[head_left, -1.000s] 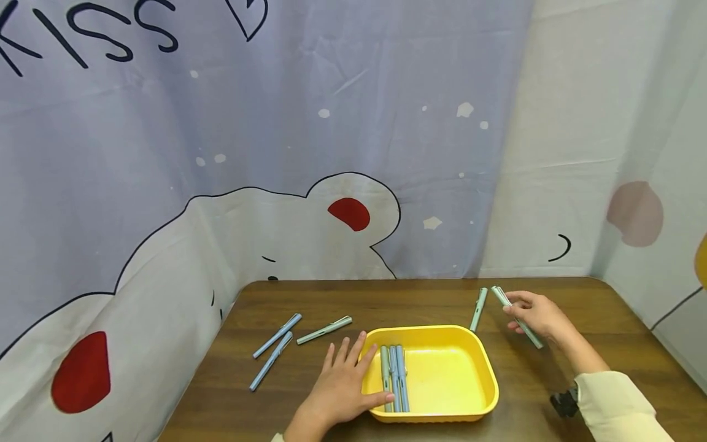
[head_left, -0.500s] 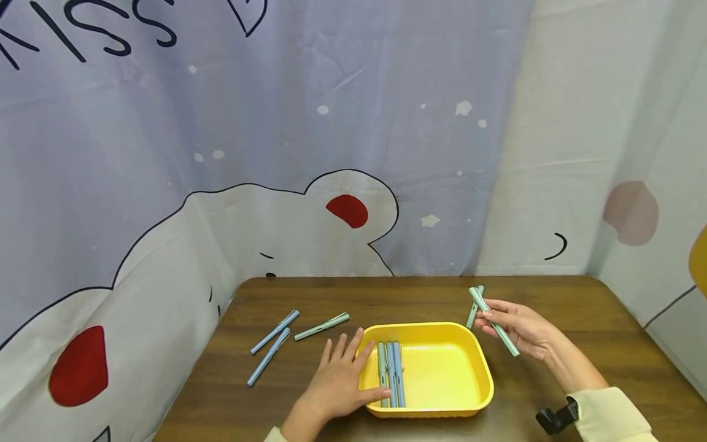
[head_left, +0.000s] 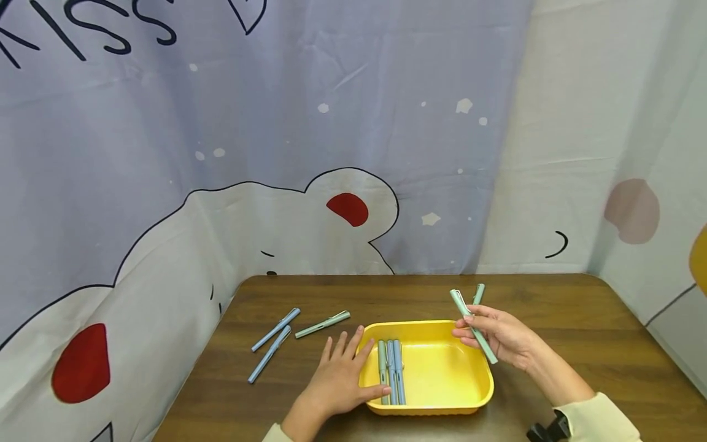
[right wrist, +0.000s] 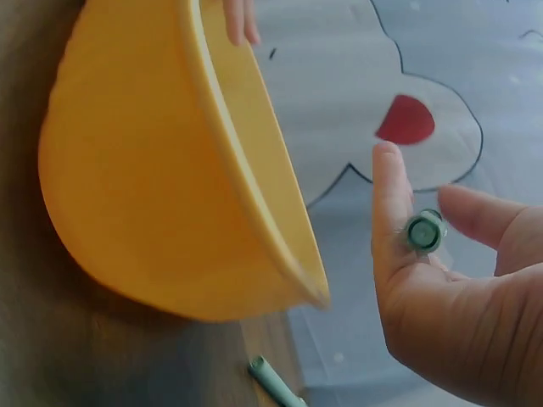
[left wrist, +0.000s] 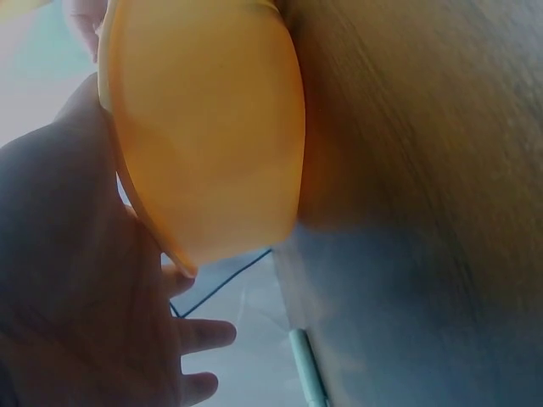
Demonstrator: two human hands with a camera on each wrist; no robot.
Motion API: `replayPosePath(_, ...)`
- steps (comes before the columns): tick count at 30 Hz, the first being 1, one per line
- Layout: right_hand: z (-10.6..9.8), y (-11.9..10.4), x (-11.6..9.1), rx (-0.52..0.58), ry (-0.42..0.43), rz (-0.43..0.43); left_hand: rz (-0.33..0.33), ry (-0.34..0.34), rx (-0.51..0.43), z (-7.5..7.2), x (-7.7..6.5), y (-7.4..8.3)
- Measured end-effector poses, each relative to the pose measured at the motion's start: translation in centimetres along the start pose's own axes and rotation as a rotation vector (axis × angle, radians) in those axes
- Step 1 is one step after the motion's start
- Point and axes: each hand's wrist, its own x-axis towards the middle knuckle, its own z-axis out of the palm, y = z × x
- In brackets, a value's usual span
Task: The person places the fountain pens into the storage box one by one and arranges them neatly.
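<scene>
A green pen (head_left: 480, 339) is pinched between the thumb and fingers of my right hand (head_left: 499, 334), held tilted at the right rim of the yellow tray (head_left: 442, 410). In the right wrist view the end of that pen (right wrist: 425, 231) points at the camera. My left hand (head_left: 339, 374) rests on the tray's left rim with spread, fairly straight fingers, its thumb over the inside. Within the tray, at its left side, a green pen (head_left: 382, 368) and two blue pens (head_left: 395, 371) lie side by side.
Left of the tray lie two blue pens (head_left: 269, 355) and a green pen (head_left: 323, 325) on the wooden table (head_left: 221, 405). Another green pen (head_left: 479, 293) lies behind my right hand, partly hidden. A printed curtain (head_left: 276, 123) hangs behind the table.
My right hand has carried the green pen leftward, from the table's right side to the tray's right rim. My left hand stays on the tray's left rim.
</scene>
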Motion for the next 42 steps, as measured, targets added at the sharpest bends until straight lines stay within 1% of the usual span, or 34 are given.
replayPosePath(4,0.9,0.5,0.0,-0.016,-0.018,0.023,0.005,0.006,-0.003,0.0,0.1,0.1)
replayPosePath(6,1.4,0.8,0.0,-0.054,-0.018,0.029,0.006,0.005,-0.004,0.0,0.2,0.1)
replayPosePath(10,2.5,1.5,0.0,-0.165,0.034,0.027,-0.001,-0.003,-0.008,-0.1,0.1,0.1)
replayPosePath(12,3.0,1.8,0.1,-0.193,0.073,0.026,-0.001,-0.002,-0.011,-0.2,0.1,0.1)
replayPosePath(16,3.9,2.5,0.3,-0.158,0.098,0.021,0.003,0.004,-0.011,-0.3,0.0,0.1)
replayPosePath(19,4.3,2.9,0.4,-0.139,0.084,0.029,-0.001,0.001,-0.003,-0.2,0.0,0.1)
replayPosePath(25,5.3,3.8,0.8,-0.175,0.076,0.093,-0.012,-0.009,0.004,0.0,0.1,0.0)
replayPosePath(34,6.1,5.1,1.5,-0.169,0.016,0.158,-0.019,-0.013,0.000,0.0,0.0,-0.1)
replayPosePath(42,6.5,5.7,2.0,-0.220,0.020,0.205,-0.010,-0.003,-0.002,0.0,0.0,0.0)
